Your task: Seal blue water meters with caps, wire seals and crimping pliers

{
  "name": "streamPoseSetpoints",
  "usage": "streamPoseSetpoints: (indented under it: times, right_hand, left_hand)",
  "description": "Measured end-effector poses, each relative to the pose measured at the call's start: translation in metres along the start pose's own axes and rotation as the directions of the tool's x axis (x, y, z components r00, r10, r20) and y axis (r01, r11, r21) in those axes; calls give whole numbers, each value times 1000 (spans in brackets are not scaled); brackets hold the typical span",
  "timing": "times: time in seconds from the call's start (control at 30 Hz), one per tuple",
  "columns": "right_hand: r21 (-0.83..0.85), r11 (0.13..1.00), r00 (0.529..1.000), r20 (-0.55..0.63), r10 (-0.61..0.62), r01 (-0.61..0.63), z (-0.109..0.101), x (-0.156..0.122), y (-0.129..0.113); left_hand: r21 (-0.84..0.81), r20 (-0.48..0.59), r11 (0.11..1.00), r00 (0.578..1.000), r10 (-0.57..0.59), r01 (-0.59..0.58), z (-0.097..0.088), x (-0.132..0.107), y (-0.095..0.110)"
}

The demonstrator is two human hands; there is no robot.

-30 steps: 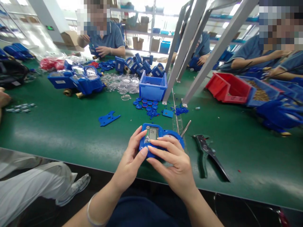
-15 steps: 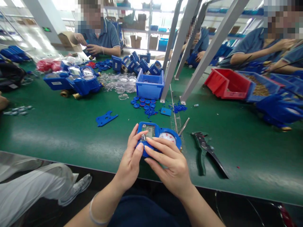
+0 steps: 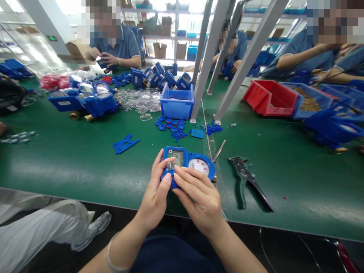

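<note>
Between my hands, near the front edge of the green table, is a blue water meter [image 3: 199, 164] with a small display and a round white dial with red pointers. My left hand [image 3: 156, 189] grips its left end, thumb in front and a finger bent over the top beside a metal post. The fingers of my right hand [image 3: 200, 195] are pressed together on the lower front, near the left thumb, partly covering the meter. Whether they pinch a small part there I cannot make out. A flat blue plate [image 3: 125, 144] lies to the left, black-and-green pliers [image 3: 247, 180] to the right.
Beyond the meter lie blue discs [image 3: 162, 127], tiny blue pieces and a blue bin [image 3: 177, 104]. More meters [image 3: 96, 100] and clear covers [image 3: 142, 99] are at the left back. Grey posts [image 3: 212, 57] rise mid-table. Red bin [image 3: 271, 99] stands right. Co-workers sit opposite.
The whole view has shifted slightly. My right fingers have drawn a little closer together and lower, so more of the dial shows. Both hands stay on the meter.
</note>
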State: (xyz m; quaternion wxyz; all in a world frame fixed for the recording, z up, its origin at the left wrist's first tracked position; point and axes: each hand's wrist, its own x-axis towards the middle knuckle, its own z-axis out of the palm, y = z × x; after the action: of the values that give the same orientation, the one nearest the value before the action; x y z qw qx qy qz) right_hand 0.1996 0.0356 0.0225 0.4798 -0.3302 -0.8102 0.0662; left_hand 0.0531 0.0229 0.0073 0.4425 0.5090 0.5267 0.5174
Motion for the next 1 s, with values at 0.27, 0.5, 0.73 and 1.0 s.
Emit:
streamPoseSetpoints:
  times: [0.27,0.5,0.73,1.0]
  right_hand:
    - [-61,998,999,-30,-24,22,6,-7,-1]
    - [-25,999,998,-50,25,-26,7,-7,-1]
    - [-80,996,997,-60,-43,38,8,-7,2]
    - [-97,995,999,-33,-3,0,5,-6,1]
  left_hand:
    - [-98,-15,995,999,-29,28,1,-2,-2]
    - [-3,8,1000,1000,23,-23,1,-5,-2]
    - [67,-82,997,995,54,-49,4,-2,2]
    - [-62,54,998,999,0,3,-1,-8,-2]
